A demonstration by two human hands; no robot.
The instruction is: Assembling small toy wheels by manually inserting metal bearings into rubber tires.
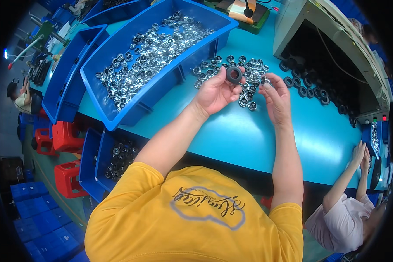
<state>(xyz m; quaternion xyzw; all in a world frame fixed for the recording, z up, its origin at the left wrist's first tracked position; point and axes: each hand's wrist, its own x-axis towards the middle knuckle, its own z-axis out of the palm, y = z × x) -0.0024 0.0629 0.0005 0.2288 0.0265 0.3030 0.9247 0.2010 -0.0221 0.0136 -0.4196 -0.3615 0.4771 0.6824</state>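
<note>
Right of the blue bin (159,85), above the table (236,139), the left hand (214,94) pinches a black ring (229,77) between nearly closed fingers; the right hand (278,99) likewise pinches what seems a shiny cap (264,81). Pairing seems the step in hand; next calls for lining them up.

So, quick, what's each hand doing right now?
Left hand: closed, holding a black ring upright.
Right hand: closed, pinching a small shiny part.
</note>
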